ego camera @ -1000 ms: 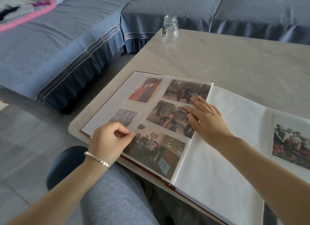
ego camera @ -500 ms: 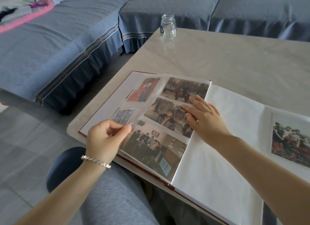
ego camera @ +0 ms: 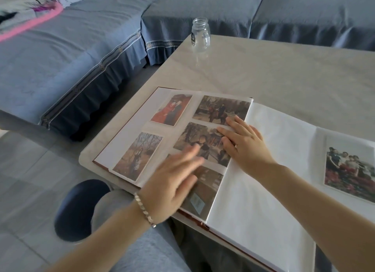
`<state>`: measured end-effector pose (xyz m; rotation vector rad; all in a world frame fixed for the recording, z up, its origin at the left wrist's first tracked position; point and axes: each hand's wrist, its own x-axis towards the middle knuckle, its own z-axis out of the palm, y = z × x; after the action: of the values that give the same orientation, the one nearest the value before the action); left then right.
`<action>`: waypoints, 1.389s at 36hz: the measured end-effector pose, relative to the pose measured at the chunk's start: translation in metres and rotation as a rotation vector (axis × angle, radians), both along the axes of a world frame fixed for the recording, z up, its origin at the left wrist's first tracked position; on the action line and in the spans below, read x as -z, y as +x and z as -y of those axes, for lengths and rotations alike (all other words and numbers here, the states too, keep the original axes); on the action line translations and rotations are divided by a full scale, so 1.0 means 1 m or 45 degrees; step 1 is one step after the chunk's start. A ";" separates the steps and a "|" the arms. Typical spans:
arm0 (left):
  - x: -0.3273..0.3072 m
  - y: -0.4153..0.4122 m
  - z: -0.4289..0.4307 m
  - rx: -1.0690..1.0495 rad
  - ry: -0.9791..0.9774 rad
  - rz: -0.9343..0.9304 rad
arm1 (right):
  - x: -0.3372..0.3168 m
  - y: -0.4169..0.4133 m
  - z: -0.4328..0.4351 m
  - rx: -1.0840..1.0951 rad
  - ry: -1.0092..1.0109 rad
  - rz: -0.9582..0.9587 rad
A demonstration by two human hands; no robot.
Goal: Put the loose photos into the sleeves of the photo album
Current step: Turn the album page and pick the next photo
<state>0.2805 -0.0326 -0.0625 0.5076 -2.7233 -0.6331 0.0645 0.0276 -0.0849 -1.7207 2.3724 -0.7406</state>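
White pages of the open photo album (ego camera: 253, 180) lie flat on the pale table (ego camera: 284, 73). The right hand (ego camera: 245, 148) rests on the left page beside the spine, fingers straight across two photos. The left hand (ego camera: 174, 182), blurred, is over the lowest photo (ego camera: 205, 190), fingers spread, holding nothing; contact cannot be told. A tree photo (ego camera: 138, 156) lies just left of it, a group photo (ego camera: 349, 168) on the right page
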 end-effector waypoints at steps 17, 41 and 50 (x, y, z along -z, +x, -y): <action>-0.004 -0.015 0.002 -0.329 -0.021 0.651 | -0.006 0.002 -0.002 -0.042 0.077 0.062; -0.011 -0.178 -0.107 0.086 0.155 0.373 | -0.015 -0.099 -0.281 1.071 0.668 0.071; -0.016 -0.182 -0.107 0.069 0.311 0.465 | -0.018 -0.100 -0.303 1.002 0.589 -0.009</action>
<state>0.0982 0.0744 -0.0461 0.6669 -3.0235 -0.9808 -0.0351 0.3303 -0.0671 -0.5970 2.9055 -0.1946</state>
